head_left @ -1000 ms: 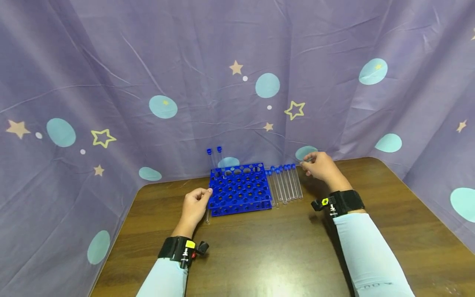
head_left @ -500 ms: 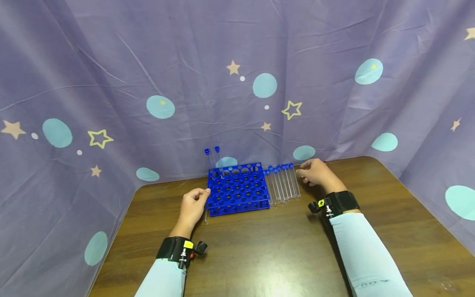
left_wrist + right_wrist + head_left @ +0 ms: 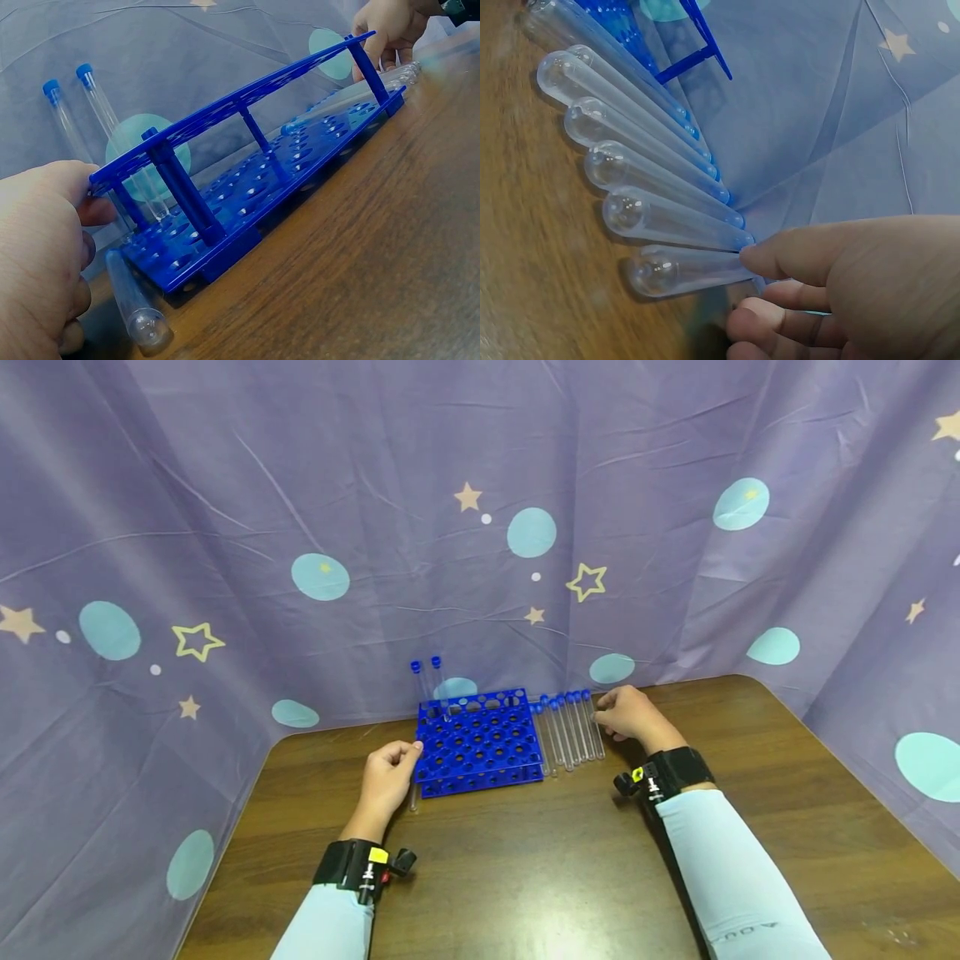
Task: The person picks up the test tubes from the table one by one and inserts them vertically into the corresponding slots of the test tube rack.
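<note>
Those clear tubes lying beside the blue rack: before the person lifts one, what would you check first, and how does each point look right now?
1. Right hand on a tube: ok, its fingertips meet the capped end of the nearest lying tube.
2. Firm grip on that tube: cannot tell, the fingers hide the cap.
3. Rack steadied: ok, the left hand holds its left edge.
4. Free holes: ok, only two capped tubes stand at the rack's back left corner.
5. Stray tube lying by the left hand: not ok, it could roll.
</note>
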A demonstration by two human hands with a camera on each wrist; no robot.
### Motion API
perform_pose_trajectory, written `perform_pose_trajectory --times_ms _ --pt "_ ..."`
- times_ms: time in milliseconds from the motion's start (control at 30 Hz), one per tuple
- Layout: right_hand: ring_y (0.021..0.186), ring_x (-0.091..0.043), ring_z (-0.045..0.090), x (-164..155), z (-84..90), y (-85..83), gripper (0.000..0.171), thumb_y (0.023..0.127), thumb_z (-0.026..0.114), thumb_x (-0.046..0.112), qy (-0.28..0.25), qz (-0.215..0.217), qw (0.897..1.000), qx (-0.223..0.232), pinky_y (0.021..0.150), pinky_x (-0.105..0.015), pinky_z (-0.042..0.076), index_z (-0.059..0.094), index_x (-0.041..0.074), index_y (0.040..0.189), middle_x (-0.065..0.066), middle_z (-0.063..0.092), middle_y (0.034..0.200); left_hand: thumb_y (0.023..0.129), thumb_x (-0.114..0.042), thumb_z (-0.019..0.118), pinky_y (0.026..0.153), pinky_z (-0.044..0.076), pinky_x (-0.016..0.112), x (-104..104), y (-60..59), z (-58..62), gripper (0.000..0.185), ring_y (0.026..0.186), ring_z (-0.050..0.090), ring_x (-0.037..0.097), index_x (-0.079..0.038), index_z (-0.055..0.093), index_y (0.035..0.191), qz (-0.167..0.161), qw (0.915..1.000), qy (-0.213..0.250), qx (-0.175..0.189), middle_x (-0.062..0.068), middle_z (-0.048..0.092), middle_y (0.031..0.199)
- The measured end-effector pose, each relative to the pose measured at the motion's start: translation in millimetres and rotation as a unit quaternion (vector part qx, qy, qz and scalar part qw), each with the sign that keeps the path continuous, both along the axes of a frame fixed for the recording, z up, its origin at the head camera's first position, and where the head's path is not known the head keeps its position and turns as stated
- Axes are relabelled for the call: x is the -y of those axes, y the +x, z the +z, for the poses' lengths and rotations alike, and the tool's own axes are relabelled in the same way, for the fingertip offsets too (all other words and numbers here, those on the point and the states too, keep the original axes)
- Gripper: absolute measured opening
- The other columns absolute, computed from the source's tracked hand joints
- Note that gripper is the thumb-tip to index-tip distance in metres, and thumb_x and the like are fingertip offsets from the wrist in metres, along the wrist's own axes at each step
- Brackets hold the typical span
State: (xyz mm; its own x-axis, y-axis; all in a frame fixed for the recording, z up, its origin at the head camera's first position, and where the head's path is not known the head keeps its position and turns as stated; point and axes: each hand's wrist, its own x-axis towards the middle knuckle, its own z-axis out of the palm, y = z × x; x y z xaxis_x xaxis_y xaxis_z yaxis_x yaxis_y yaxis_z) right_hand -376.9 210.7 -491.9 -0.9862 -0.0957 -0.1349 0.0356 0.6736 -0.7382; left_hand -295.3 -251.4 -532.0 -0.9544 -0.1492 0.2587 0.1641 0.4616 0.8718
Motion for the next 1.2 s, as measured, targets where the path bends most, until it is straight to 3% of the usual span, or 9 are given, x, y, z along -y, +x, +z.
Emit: perform_pose_trajectory --times_ms 300,700,967,1200 --pt "0.071 -0.018 0.076 5.5 -3.6 -1.6 0.044 0.102 0.077 0.017 0.015 0.004 1.000 -0.025 0.065 -0.035 0.069 0.071 -0.012 0.135 -0.020 0.081 0.094 0.110 -0.028 0.076 0.066 0.042 0.029 0.0 0.5 -0.9 0.029 0.067 0.049 0.013 -0.006 0.083 0.093 0.001 1.0000 -0.007 -0.006 -0.009 0.050 0.066" --pt "0.073 -0.018 0.078 3.1 -3.4 0.5 0.041 0.099 0.076 0.013 0.016 -0.017 1.000 -0.016 0.066 -0.035 0.069 0.072 -0.014 0.130 -0.025 0.082 0.101 0.110 -0.027 0.076 0.064 0.040 0.028 -1.6 1.9 0.6 0.029 0.066 0.048 0.013 -0.006 0.082 0.091 -0.002 0.9999 -0.001 -0.010 -0.011 0.048 0.066" --pt "0.076 -0.023 0.081 2.8 -2.1 3.8 0.043 0.100 0.077 0.017 0.044 -0.020 0.999 -0.019 0.069 -0.037 0.070 0.073 -0.013 0.131 -0.033 0.079 0.122 0.110 -0.027 0.076 0.064 0.041 0.028 -1.0 0.6 0.1 0.029 0.066 0.047 0.012 -0.005 0.082 0.091 0.001 1.0000 -0.004 -0.005 -0.010 0.049 0.065" --pt "0.069 -0.020 0.079 3.2 -0.9 6.5 0.043 0.098 0.085 0.019 0.053 -0.024 0.998 -0.025 0.067 -0.037 0.069 0.072 -0.011 0.127 -0.026 0.081 0.109 0.110 -0.027 0.076 0.065 0.043 0.029 -1.3 0.7 0.1 0.029 0.065 0.049 0.013 -0.006 0.082 0.092 0.000 1.0000 -0.007 -0.003 -0.010 0.050 0.064"
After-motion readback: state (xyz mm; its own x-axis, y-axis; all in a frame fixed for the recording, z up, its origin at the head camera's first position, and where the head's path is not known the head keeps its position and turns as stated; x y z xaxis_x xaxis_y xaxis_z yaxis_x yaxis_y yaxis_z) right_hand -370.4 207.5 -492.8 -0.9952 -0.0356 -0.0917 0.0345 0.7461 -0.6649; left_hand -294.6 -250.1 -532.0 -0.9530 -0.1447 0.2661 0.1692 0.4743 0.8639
